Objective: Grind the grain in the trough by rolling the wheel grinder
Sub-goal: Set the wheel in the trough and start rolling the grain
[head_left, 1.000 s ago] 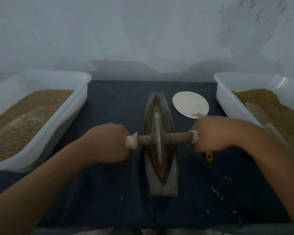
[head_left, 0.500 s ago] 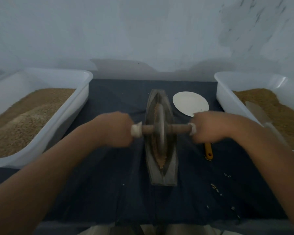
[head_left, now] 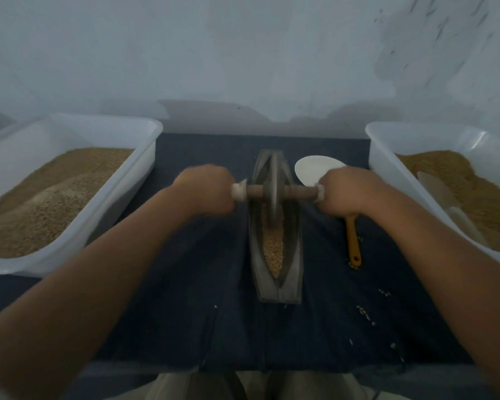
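Head view. The left hand (head_left: 205, 190) and right hand (head_left: 345, 192) each clench an axle end of the wheel grinder (head_left: 273, 192). Its wheel stands between the hands in the trough (head_left: 293, 264) on the desk (head_left: 185, 284). Grain (head_left: 273, 246) lies in the trough, nearer the person than the hands.

trough (head_left: 292, 272) lies between two tubs (head_left: 78, 215) (head_left: 387, 180), plate (head_left: 312, 171) behind-right.

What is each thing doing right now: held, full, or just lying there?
Wheel grinder, upright, in far half.
Trough, grain in near half.
Left hand, grips grinder's handle.
Right hand, grips grinder's handle.
Left tub, part full.
Right tub, part full, scoop inside.
Plate, flat, partly hidden.
Yellow spoon, lying on cloth.
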A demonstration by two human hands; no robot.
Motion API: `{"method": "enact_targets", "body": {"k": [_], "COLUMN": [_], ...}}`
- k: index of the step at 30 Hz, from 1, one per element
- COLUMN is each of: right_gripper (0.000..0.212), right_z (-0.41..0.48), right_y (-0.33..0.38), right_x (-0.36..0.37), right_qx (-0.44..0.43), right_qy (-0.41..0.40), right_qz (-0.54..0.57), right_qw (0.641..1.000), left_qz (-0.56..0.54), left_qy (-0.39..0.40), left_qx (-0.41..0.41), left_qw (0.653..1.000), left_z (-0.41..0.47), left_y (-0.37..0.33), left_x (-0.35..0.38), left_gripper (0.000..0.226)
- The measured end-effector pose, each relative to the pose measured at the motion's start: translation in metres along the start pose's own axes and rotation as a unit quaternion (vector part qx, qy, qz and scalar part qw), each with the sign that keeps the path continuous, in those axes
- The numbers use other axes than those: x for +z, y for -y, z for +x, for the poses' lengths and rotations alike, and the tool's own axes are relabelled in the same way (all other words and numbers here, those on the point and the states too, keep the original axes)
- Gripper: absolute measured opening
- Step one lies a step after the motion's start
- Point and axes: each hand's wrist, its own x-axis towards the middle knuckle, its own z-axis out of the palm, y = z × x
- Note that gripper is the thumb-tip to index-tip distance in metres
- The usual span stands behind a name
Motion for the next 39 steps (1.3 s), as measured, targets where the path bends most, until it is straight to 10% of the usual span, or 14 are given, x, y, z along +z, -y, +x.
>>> {"method": "enact_targets", "body": {"k": [5,13,23,30,39], "right_gripper": [0.022,0.025,0.026,0.027,0.036], "right_z": [-0.062,0.022,-0.068,0.025,-0.055], "right_y": [-0.001,-0.001,0.001,0.007,-0.004], "right_x": [0.002,0.001,0.004,-0.001,0.005], "right_qx": [-0.054,0.032,-0.079,0.042,-0.093], "right_qy": [0.161,-0.117,0.076,-0.131,0.087], "right_qz": [0.063,-0.021,0.048,-0.048,0.031], "right_qw": [0.983,0.992,0.993,0.989,0.991], "left_qz": [-0.003,0.037,0.0,0.037,-0.023], "left_qy": [0.064,-0.085,0.039,-0.081,0.091], "left_qx": [0.05,-0.052,0.063,-0.051,0.055], "left_qw": [0.997,0.994,0.997,0.995,0.994], "left_z": [-0.067,0.032,-0.064,0.032,-0.06], "left_y": [0.007,-0.006,0.008,-0.003,0.011], "left_x": [0.016,-0.004,0.018,-0.006,0.018], "left_gripper": [0.027,0.04,0.024,0.035,0.02]}}
